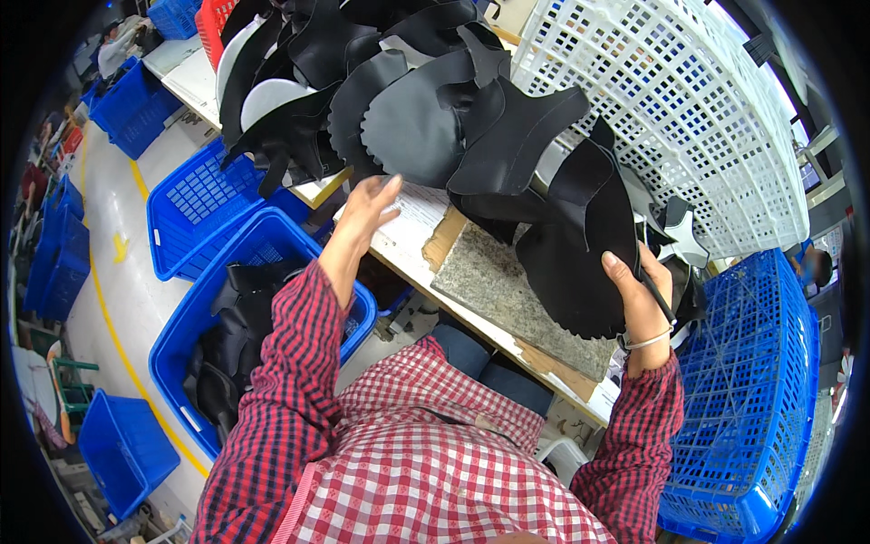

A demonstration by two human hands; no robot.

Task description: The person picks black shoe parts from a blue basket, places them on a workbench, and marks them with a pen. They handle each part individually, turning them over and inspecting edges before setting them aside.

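My right hand grips a black leather piece with a scalloped edge, thumb on its face, and also holds a thin dark pen-like tool. My left hand reaches forward with fingers apart, its fingertips at the lower edge of a pile of black cut leather pieces spread over the workbench. A grey stone slab lies on the bench between my hands.
A white plastic lattice basket stands at the back right. Blue crates sit at my left with dark pieces inside, and another at my right. More blue crates and a red one line the floor and far bench.
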